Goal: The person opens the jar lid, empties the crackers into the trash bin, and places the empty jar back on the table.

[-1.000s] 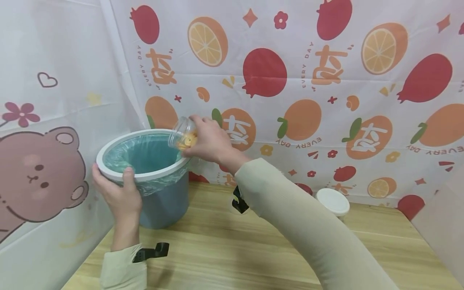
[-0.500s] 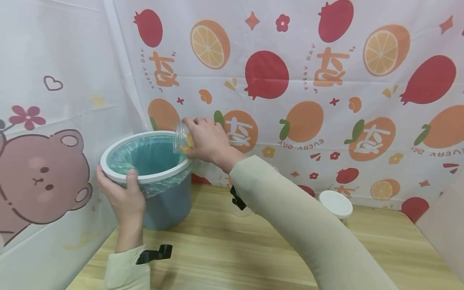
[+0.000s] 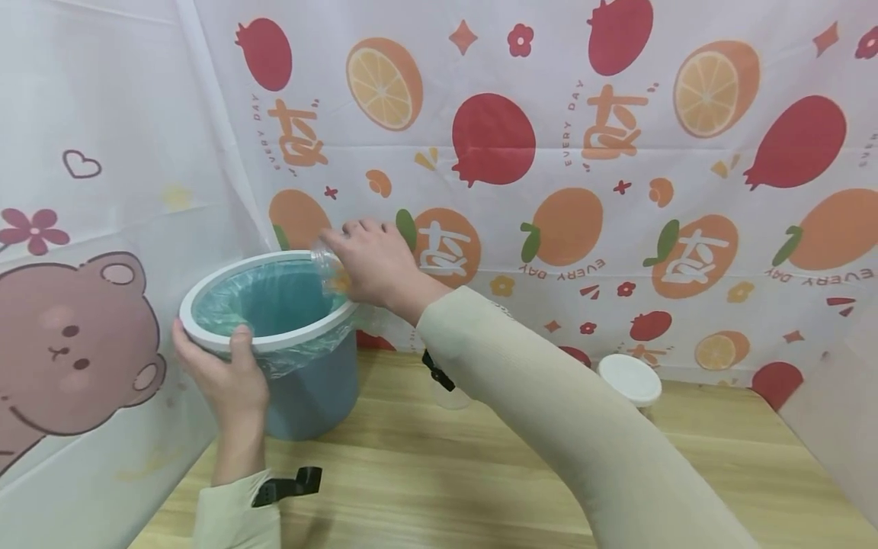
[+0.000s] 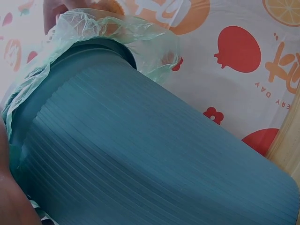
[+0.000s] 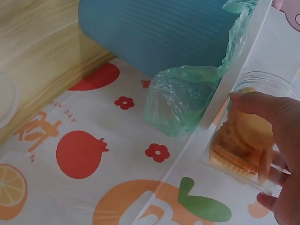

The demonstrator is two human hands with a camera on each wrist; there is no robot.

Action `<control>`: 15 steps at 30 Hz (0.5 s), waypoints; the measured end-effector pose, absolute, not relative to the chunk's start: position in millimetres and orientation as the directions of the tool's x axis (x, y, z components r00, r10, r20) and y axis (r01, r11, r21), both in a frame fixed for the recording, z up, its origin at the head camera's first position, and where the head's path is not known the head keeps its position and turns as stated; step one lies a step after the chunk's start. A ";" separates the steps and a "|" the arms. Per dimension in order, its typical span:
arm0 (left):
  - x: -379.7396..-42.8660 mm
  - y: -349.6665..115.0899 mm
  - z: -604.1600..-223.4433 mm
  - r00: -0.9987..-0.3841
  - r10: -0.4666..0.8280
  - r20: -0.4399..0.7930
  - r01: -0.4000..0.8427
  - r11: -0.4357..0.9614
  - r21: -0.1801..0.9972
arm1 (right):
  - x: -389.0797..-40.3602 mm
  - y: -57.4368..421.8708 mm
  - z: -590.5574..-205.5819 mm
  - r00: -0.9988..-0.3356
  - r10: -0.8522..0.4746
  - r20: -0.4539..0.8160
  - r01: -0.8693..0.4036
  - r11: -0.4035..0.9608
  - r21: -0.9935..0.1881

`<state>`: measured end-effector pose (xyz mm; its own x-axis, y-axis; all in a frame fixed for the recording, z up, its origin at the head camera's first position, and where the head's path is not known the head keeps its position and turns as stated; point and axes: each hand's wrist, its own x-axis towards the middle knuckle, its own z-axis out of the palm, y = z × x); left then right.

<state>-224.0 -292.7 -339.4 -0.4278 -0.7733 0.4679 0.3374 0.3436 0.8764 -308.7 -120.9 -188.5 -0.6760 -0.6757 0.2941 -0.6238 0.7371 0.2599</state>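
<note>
A blue-grey trash can [image 3: 312,396] with a white rim and a thin green liner bag [image 3: 302,352] stands at the left of the table. My left hand [image 3: 229,381] holds its near left side, thumb at the rim; in the left wrist view the ribbed wall fills most of the picture. My right hand [image 3: 377,263] grips a clear jar [image 3: 322,263] from above, tipped on its side over the can's right rim, mouth towards the opening. Round golden crackers [image 5: 239,145] lie inside the jar in the right wrist view.
A container with a white lid [image 3: 629,379] stands at the back right of the wooden table [image 3: 425,480]. A clear round item [image 3: 451,398] lies partly hidden behind my right forearm. Printed cloth [image 3: 562,152] hangs behind and to the left, close to the can.
The jar in my right hand has moved a little left over the opening and turned further on its side. My left hand keeps its place on the trash can.
</note>
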 end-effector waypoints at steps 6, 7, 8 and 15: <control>-223.4 -294.6 -339.5 -0.445 -0.773 0.453 0.322 0.334 0.886 | -306.6 -125.9 -188.2 -0.632 -0.716 0.297 -0.624 0.697 0.352; -223.8 -294.9 -339.7 -0.446 -0.774 0.449 0.320 0.330 0.888 | -306.5 -126.1 -188.4 -0.620 -0.725 0.300 -0.626 0.687 0.369; -224.0 -295.2 -339.8 -0.447 -0.774 0.449 0.319 0.331 0.888 | -306.6 -126.2 -188.6 -0.608 -0.734 0.303 -0.628 0.678 0.382; -223.9 -295.3 -339.9 -0.448 -0.773 0.448 0.307 0.337 0.890 | -308.9 -126.6 -190.6 -0.565 -0.764 0.311 -0.627 0.643 0.440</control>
